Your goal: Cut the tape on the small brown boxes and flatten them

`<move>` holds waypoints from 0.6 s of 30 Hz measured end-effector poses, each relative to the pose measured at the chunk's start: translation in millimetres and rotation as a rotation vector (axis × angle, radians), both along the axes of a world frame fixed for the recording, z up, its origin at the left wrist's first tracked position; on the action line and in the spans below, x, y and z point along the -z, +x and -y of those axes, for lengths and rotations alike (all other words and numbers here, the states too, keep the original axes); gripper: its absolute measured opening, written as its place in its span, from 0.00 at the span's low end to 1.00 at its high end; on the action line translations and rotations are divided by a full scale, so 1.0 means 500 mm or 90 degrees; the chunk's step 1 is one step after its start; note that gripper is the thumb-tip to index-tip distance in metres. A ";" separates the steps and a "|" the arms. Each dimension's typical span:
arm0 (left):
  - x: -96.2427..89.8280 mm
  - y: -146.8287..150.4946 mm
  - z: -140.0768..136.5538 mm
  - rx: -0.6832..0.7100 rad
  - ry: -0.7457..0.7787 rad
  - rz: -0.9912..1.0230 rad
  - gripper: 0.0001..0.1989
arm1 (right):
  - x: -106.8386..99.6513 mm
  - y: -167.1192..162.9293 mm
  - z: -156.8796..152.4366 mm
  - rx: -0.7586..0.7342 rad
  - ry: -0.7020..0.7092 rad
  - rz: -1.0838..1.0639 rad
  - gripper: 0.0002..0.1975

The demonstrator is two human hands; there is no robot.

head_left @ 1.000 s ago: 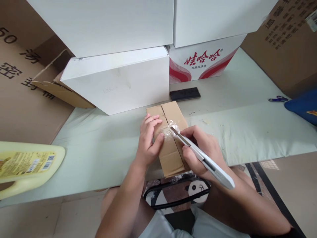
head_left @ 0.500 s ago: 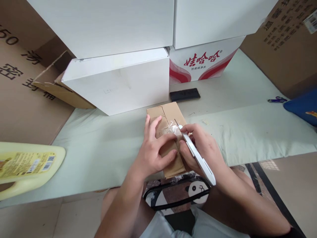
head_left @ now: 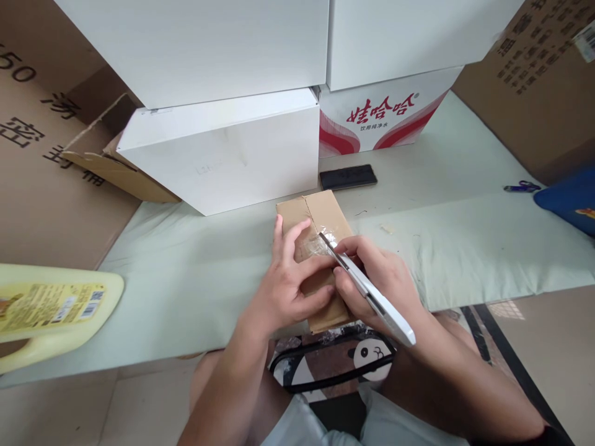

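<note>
Utility knife (head_left: 369, 290) swung tip-left and nearer since last frame, which put its blade over clear tape (head_left: 310, 247) on the carton (head_left: 325, 212) seam; contact unclear. Right hand (head_left: 383, 275) gripped the handle, fingers curled. Left hand (head_left: 282, 284), spread wider than a second earlier, rested on carton at table's (head_left: 469, 248) near edge.

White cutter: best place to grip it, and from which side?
Probably the long body of the white cutter, from the person's right, where the right hand holds it. It slants with the bare blade at its far-left end, over the cardboard box, and its butt near right, so that side should avoid the edge.
</note>
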State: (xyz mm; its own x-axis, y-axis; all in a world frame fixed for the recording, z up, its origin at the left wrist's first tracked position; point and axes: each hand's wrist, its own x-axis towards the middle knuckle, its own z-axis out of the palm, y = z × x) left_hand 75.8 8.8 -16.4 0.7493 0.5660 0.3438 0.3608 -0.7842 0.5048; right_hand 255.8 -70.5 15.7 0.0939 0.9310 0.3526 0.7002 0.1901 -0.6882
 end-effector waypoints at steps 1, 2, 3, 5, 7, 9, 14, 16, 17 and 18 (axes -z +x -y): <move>0.002 0.000 -0.001 0.006 0.003 0.004 0.16 | 0.000 0.000 0.000 -0.002 0.000 -0.003 0.06; 0.004 0.001 -0.002 0.007 0.005 0.016 0.15 | 0.001 0.001 0.001 -0.002 0.002 -0.007 0.06; 0.007 0.002 -0.003 0.006 0.006 0.036 0.15 | 0.002 0.001 0.001 0.001 0.005 -0.011 0.06; 0.013 0.005 -0.005 -0.005 0.004 0.081 0.14 | 0.005 0.000 0.000 0.009 0.010 -0.013 0.05; 0.016 0.009 -0.006 -0.024 -0.003 0.098 0.13 | 0.008 -0.001 -0.001 0.016 0.009 -0.011 0.05; 0.014 0.010 -0.006 -0.037 -0.010 0.078 0.11 | 0.010 -0.001 -0.001 0.016 0.012 -0.010 0.05; 0.002 0.008 -0.007 -0.041 -0.017 0.050 0.09 | 0.011 0.000 0.000 0.009 0.021 -0.020 0.05; 0.001 0.008 -0.007 -0.044 -0.020 0.051 0.09 | 0.011 0.001 0.001 0.011 0.022 -0.020 0.06; 0.001 0.008 -0.007 -0.044 -0.021 0.052 0.09 | 0.011 0.001 0.001 0.013 0.022 -0.019 0.06; 0.001 0.009 -0.007 -0.044 -0.023 0.054 0.09 | 0.010 0.001 0.002 0.013 0.021 -0.016 0.06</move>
State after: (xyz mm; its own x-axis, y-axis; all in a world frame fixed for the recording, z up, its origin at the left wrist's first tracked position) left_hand 80.1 12.2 -16.9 0.6773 0.6281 0.3831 0.3678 -0.7401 0.5630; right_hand 256.0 -71.2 10.8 0.1224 0.9164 0.3810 0.6864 0.1991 -0.6995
